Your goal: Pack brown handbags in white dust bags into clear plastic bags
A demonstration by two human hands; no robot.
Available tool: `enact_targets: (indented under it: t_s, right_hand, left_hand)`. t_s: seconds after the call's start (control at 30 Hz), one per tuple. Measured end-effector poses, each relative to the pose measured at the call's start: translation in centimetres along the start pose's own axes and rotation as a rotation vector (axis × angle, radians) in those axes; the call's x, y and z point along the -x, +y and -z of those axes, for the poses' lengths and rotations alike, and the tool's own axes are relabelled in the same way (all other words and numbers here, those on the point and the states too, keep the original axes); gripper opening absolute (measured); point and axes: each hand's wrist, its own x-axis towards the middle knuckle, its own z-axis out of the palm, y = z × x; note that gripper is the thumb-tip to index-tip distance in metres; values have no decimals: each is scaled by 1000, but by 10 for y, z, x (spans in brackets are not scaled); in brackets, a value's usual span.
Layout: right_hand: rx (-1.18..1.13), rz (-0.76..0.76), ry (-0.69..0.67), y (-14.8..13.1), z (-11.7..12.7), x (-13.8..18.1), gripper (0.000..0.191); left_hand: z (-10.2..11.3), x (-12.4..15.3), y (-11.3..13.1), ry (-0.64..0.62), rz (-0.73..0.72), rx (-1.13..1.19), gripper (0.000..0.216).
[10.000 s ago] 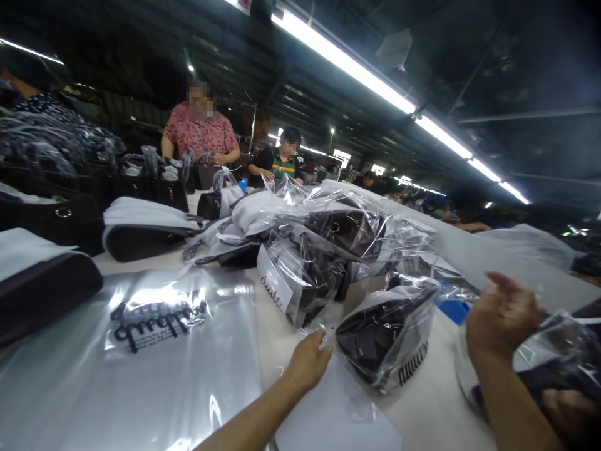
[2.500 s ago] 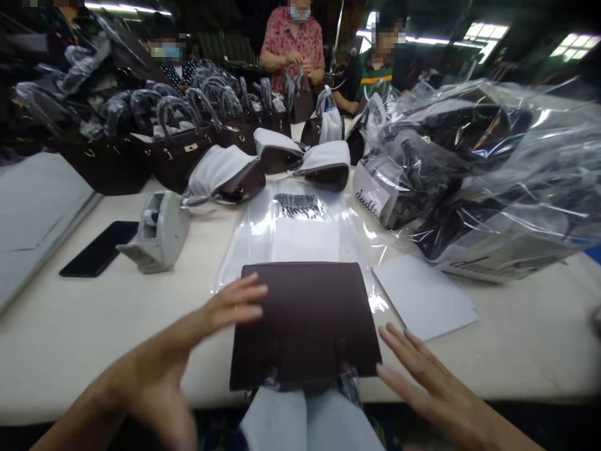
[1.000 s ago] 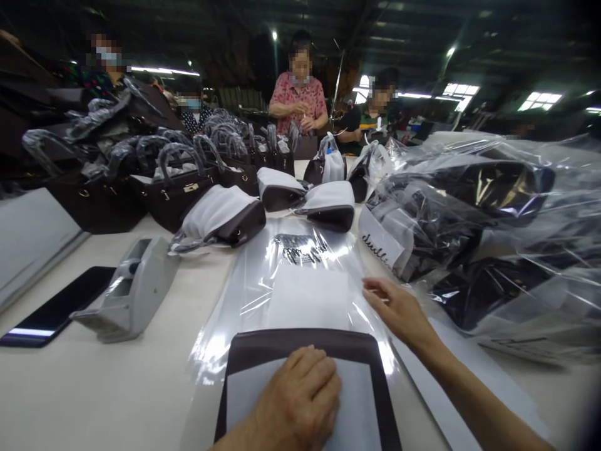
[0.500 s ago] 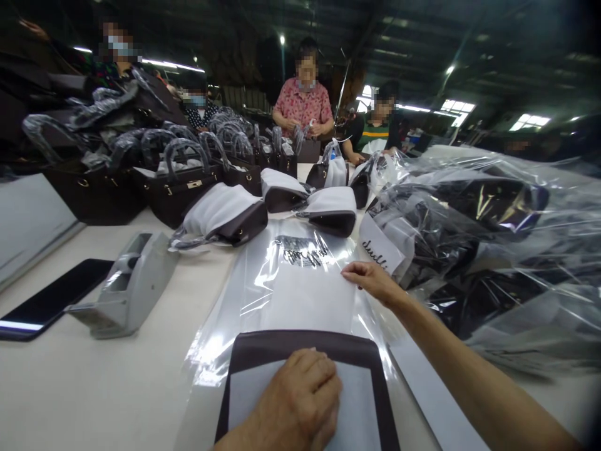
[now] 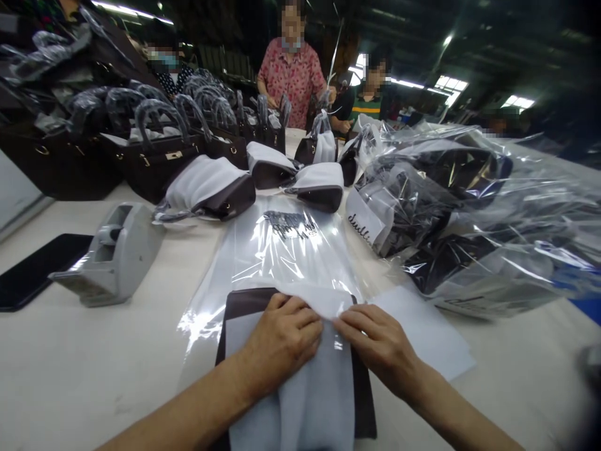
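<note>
A dark brown bag (image 5: 235, 307) lies flat at the near table edge, on a stack of clear plastic bags (image 5: 282, 250) with black lettering. White wrapping paper (image 5: 314, 388) covers the bag's face and is folded over its far edge. My left hand (image 5: 282, 338) presses down on the paper at the fold. My right hand (image 5: 375, 341) sits beside it, fingertips pinching the paper's folded edge near the middle.
A grey tape dispenser (image 5: 113, 257) and a black phone (image 5: 32, 272) lie at the left. A heap of bagged handbags (image 5: 451, 207) fills the right. Paper-wrapped bags (image 5: 206, 188) and upright handbags (image 5: 154, 156) stand beyond. A white sheet (image 5: 432, 332) lies beside my right hand. Other people work at the far end.
My right hand drew back from the far end of the plastic bag to the brown bag, and the white paper is now folded over the bag's far edge under both hands.
</note>
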Motion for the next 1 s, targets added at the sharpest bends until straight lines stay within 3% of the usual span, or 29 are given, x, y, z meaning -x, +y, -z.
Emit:
enact_targets:
  t_s: [0.17,0.4,0.5,0.63,0.7,0.77,0.87,0.93,1.0]
  right_hand:
    - [133,-24,-130,-17,-5,13,31]
    - [133,45,-69,-29,2,24,37]
    - [49,59,-124,-28,14,20,38]
    - [-62,-29,-118,-22,23,6,30]
    - [-76,-117,-106,-17,21,-11,20]
    - [-62,-166,-58,-13,14,-37,18]
    - [-72,-152,-17,-13,0,-84,41]
    - [-132,-155,-92,-16,-12,-109,54]
    - [-212,-211,-199,-20,-23,-122,43]
  left_hand:
    - [1,-1,0,-63,-21,-24,11]
    - [11,3,1,-101,-24,37,17]
    - [22,22,-4,-21,0,-14,17]
    - [35,63,-11,225,271,-195,33]
    - [38,80,-10,279,455,-162,40]
    - [38,90,-7,273,608,-12,35]
    - [38,95,-3,245,747,280,22]
    - [40,95,-4,271,785,441,15]
    - [41,95,-8,310,787,523,11]
